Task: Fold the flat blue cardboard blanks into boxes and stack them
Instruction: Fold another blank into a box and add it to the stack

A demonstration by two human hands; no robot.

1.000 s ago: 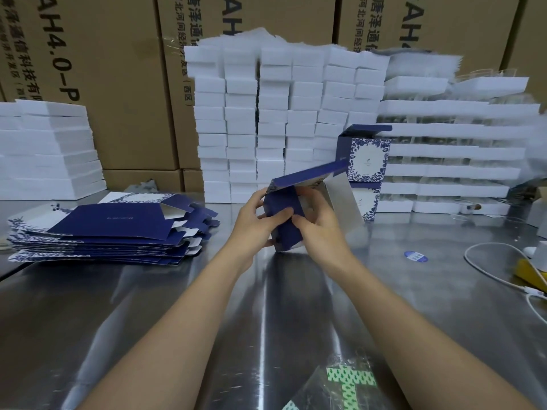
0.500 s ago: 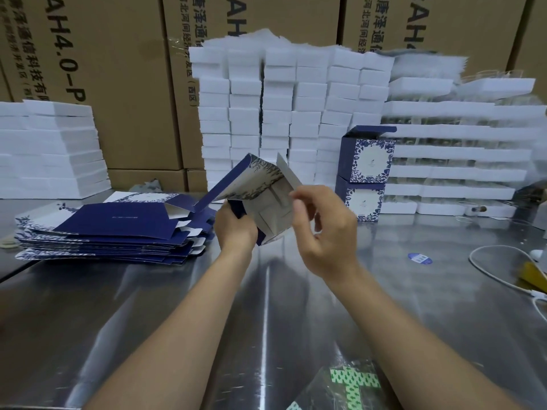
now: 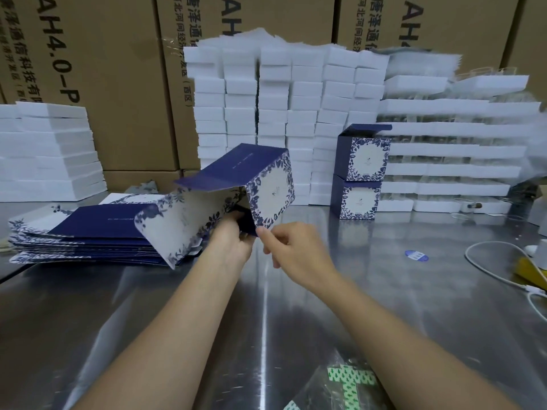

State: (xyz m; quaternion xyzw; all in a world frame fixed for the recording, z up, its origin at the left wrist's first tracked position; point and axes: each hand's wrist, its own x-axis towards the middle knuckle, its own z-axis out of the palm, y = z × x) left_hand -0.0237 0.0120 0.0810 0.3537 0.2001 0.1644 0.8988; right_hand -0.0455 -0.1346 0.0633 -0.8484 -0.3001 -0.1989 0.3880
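Since 0.5 s ago, blank (image 3: pixel 268 187) opened into a square sleeve, held just right of the flat pile (image 3: pixel 97 229). Underside gripped by left hand (image 3: pixel 232 238); lower corner pinched by right hand (image 3: pixel 293 250) fingers (image 3: pixel 265 236). Bottom flaps judged next.

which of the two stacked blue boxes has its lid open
The upper box: its blue lid flap juts out above the top, untucked. The lower box beneath is covered by it.

Fingertips of the left hand (image 3: pixel 233 241) sit hidden behind the box (image 3: pixel 268 190), and the bottom edge crops the bag (image 3: pixel 340 389)
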